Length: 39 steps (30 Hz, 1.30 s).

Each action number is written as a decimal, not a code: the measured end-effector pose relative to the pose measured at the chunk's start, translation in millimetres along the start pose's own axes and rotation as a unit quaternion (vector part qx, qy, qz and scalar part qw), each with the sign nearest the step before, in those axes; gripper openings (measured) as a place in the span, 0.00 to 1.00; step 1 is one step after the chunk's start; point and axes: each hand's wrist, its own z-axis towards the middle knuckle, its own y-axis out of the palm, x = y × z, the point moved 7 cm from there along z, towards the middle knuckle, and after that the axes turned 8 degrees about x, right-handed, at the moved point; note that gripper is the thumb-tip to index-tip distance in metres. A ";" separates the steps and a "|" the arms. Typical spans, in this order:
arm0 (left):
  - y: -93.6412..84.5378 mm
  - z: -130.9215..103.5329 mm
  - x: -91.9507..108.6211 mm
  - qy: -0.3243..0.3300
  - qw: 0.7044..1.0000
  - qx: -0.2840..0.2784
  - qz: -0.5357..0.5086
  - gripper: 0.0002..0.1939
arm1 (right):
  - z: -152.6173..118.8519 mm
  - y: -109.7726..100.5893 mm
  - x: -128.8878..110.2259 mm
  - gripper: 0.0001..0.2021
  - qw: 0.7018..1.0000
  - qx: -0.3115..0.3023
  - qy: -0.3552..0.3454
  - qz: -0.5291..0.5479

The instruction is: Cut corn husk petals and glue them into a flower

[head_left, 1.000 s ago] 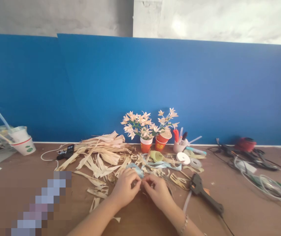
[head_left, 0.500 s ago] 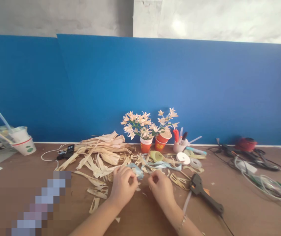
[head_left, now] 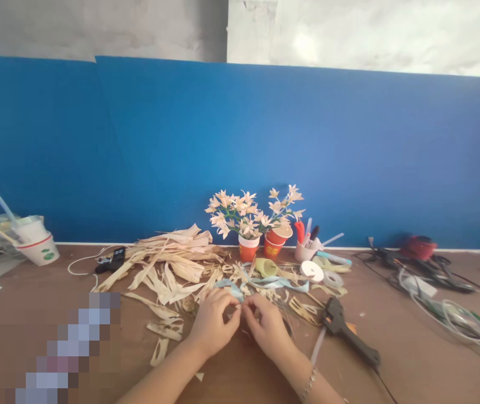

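Note:
My left hand (head_left: 216, 321) and my right hand (head_left: 266, 324) meet at the fingertips low over the table, thumbs and forefingers pinched. Whatever lies between the fingers is too small to make out. Just behind them is a tangle of pale blue ribbon (head_left: 284, 283) among torn strips of dry husk. A large heap of dry husks (head_left: 176, 261) spreads beyond my left hand. To the right of my right hand rests a black glue gun (head_left: 349, 331) with a translucent glue stick (head_left: 318, 348) at its rear.
At the back, pale artificial flowers (head_left: 244, 210) stand in red paper cups (head_left: 248, 251). Beside them are a pen cup (head_left: 305, 251) and a white tape roll (head_left: 312, 271). Cables (head_left: 442, 314) lie at right; a white cup (head_left: 40, 248) stands at left. A blue partition (head_left: 307, 134) closes the back.
My hands have come together: the right moved left until its fingertips met those of my left hand. The view has shifted very slightly.

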 end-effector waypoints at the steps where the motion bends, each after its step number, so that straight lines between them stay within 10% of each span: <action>1: 0.3 0.1 0.0 0.003 1.000 -0.002 0.000 0.04 | -0.5 -0.1 -1.6 0.08 1.000 -0.003 -0.014 -0.013; 27: -10.6 0.5 -13.4 -0.038 0.983 0.071 0.166 0.08 | -1.1 -1.3 4.1 0.08 0.987 0.045 -0.006 -0.154; 32: -2.4 2.4 -16.3 -0.005 0.992 -0.007 0.129 0.07 | 0.8 3.6 8.5 0.10 0.980 -0.058 -0.059 -0.181; 39: 15.0 -7.2 -13.9 0.015 0.993 -0.069 0.094 0.06 | 1.0 3.1 8.6 0.12 0.973 -0.039 -0.065 -0.217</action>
